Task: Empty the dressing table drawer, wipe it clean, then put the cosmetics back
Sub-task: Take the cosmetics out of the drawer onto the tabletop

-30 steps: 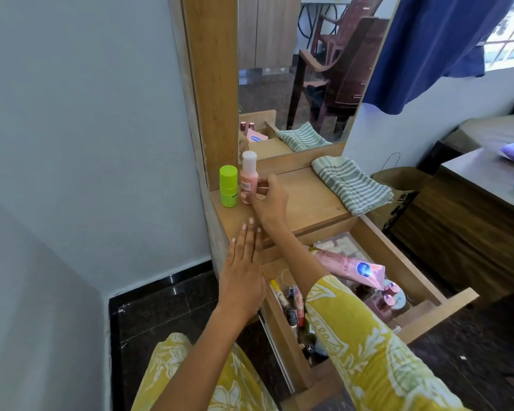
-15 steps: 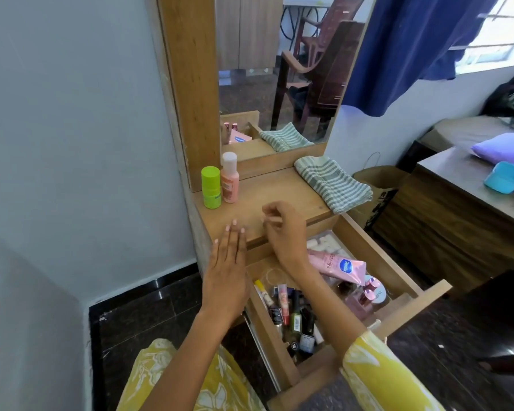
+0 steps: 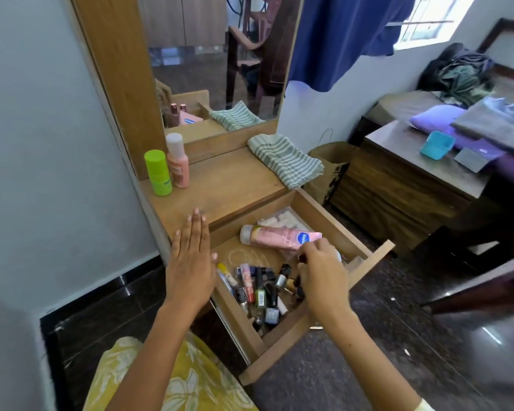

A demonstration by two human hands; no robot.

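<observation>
Here the drawer (image 3: pixel 365 250) holds cosmetics; right hand (image 3: pixel 324 271) grip unclear, left hand (image 3: pixel 190 262) flat

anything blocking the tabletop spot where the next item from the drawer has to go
Nothing visible does. The tabletop is bare between the green bottle and the striped cloth; the left hand lies flat only on its front edge.

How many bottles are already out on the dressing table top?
2: a green bottle and a pink bottle, upright side by side at the top's back left corner by the mirror frame. None seem hidden; the rest remain in the drawer.
</observation>
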